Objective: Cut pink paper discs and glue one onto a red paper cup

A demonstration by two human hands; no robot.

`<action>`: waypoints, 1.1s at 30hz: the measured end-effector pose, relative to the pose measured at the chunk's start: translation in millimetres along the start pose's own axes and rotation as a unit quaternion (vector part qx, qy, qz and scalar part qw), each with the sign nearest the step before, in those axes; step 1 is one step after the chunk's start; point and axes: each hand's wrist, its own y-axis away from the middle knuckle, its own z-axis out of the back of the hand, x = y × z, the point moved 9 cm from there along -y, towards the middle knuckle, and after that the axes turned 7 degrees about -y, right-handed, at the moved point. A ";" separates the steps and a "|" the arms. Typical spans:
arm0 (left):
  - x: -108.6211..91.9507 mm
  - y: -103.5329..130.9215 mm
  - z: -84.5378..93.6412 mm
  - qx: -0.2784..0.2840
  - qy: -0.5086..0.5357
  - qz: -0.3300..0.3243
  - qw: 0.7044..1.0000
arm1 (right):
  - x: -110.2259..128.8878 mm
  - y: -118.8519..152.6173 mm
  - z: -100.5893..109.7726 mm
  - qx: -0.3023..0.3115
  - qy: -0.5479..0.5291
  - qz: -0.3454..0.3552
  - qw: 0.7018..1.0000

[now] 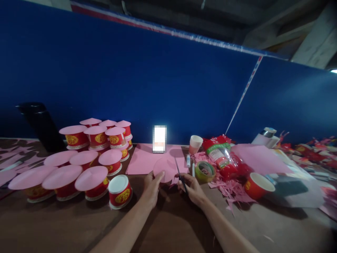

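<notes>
A round piece of pink paper (165,168) is pinched at its lower left edge by my left hand (152,186), thumb on top. My right hand (192,188) is closed on dark scissors (181,178), whose blades point up and away beside the paper's right edge. A small pink scrap (174,180) lies near the blades. Behind both hands, a stack of pink sheets (139,160) lies on the table, with a lit phone (159,140) upright at its back.
Red cups with pink paper tops (91,177) fill the left side, beside a bare upturned cup (120,191). To the right are green tape (205,171), pink scraps (234,189), a red packet (219,154) and a red cup (258,185). A blue panel (131,77) stands behind.
</notes>
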 end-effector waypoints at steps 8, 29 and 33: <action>3.2 -0.8 -0.5 0.010 -0.012 0.004 1.000 | -6.1 -1.1 1.3 0.010 0.026 0.011 1.000; 7.5 -5.7 4.4 0.000 -0.047 -0.014 0.999 | -1.4 -0.8 -1.1 0.006 0.017 0.015 1.000; 5.2 -4.8 3.8 0.000 -0.055 -0.020 0.998 | -2.3 -1.6 0.0 0.005 0.022 0.018 1.000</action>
